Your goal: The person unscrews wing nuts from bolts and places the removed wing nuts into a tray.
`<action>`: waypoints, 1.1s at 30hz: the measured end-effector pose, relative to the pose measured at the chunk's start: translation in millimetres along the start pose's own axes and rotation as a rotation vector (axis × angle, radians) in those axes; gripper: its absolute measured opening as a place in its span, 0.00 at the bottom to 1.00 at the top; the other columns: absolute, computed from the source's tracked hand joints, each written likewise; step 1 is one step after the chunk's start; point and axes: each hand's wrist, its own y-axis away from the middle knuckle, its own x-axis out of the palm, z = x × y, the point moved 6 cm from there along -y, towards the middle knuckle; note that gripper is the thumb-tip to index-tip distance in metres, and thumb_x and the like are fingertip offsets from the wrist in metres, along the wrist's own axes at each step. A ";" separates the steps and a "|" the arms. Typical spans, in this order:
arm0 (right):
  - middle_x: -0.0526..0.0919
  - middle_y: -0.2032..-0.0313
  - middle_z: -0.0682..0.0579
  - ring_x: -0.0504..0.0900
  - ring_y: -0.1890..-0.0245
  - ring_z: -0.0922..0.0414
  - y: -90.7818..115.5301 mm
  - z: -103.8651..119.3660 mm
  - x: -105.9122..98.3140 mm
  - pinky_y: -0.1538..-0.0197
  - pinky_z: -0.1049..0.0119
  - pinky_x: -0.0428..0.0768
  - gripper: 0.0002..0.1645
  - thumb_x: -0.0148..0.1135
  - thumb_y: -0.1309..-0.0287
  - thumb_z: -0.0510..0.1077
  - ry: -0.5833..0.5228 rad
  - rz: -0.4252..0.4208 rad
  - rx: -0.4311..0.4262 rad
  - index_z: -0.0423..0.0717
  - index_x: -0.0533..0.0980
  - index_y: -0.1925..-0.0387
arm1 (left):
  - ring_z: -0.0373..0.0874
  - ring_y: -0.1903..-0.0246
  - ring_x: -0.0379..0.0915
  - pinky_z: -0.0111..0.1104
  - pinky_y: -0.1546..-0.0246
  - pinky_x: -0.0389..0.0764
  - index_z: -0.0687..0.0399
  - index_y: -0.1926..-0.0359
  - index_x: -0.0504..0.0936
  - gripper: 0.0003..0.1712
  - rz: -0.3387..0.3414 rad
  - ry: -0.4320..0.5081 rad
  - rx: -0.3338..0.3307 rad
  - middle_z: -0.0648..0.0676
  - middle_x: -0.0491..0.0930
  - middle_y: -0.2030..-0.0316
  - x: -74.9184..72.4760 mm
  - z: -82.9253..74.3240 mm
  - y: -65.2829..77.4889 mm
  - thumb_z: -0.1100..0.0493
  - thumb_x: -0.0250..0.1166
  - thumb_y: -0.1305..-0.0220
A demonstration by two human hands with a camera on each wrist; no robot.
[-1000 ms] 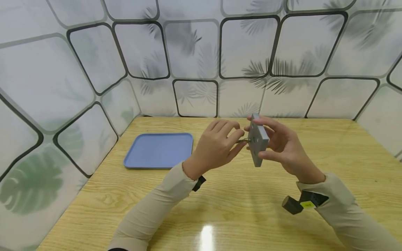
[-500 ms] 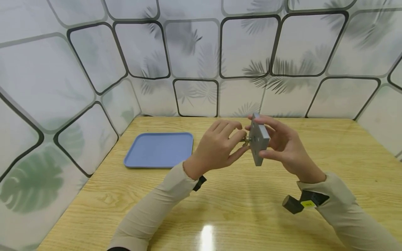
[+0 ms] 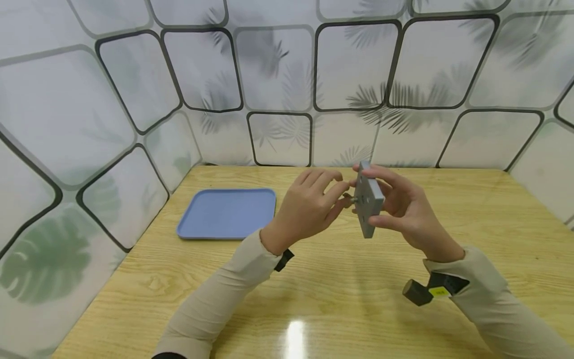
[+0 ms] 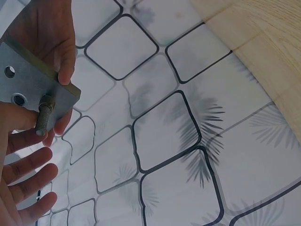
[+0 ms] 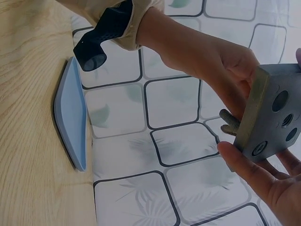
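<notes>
My right hand (image 3: pixel 410 214) grips a thick grey metal plate (image 3: pixel 369 202) by its edges, thumb low and fingers at the top, holding it upright above the table. A threaded bolt (image 4: pixel 43 120) sticks out of the plate's left face, with a brass-coloured nut (image 4: pixel 47 101) on it close to the metal. The thumb and index finger of my left hand (image 3: pixel 309 209) are at the bolt, its other fingers spread apart in the left wrist view. On the plate's opposite face, the right wrist view shows several round holes and a recessed socket-head screw end (image 5: pixel 259 148).
A blue tray (image 3: pixel 226 214) lies on the wooden table (image 3: pixel 323 299), left of my hands. Behind the table hangs a patterned backdrop (image 3: pixel 278 139). Black cameras (image 3: pixel 421 290) are strapped at the wrists.
My left fingers moved in toward the plate around the bolt, then drew back slightly and closer together. The right hand and plate stay almost still.
</notes>
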 end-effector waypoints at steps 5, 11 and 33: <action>0.63 0.32 0.46 0.68 0.35 0.54 1.2 -1.4 -0.9 0.46 0.63 0.79 0.38 0.64 0.49 0.32 0.013 -0.015 0.016 0.38 0.63 0.35 | 0.43 0.61 0.76 0.33 0.53 0.76 0.51 0.60 0.83 0.10 -0.041 0.015 0.009 0.49 0.79 0.64 -1.6 -0.4 -0.9 0.52 0.62 0.38; 0.63 0.32 0.45 0.72 0.38 0.51 0.2 0.0 -2.0 0.45 0.63 0.78 0.38 0.63 0.48 0.30 -0.006 0.005 -0.002 0.39 0.62 0.34 | 0.45 0.61 0.76 0.34 0.52 0.75 0.53 0.64 0.81 0.12 -0.035 0.065 0.036 0.51 0.79 0.64 -1.9 -2.5 -0.9 0.49 0.64 0.41; 0.63 0.32 0.45 0.71 0.38 0.50 2.0 -1.8 -1.7 0.49 0.59 0.81 0.39 0.64 0.49 0.30 -0.010 -0.011 0.014 0.38 0.63 0.35 | 0.44 0.59 0.76 0.34 0.53 0.75 0.50 0.63 0.81 0.12 0.010 0.017 0.011 0.51 0.79 0.61 0.1 0.2 1.6 0.48 0.62 0.38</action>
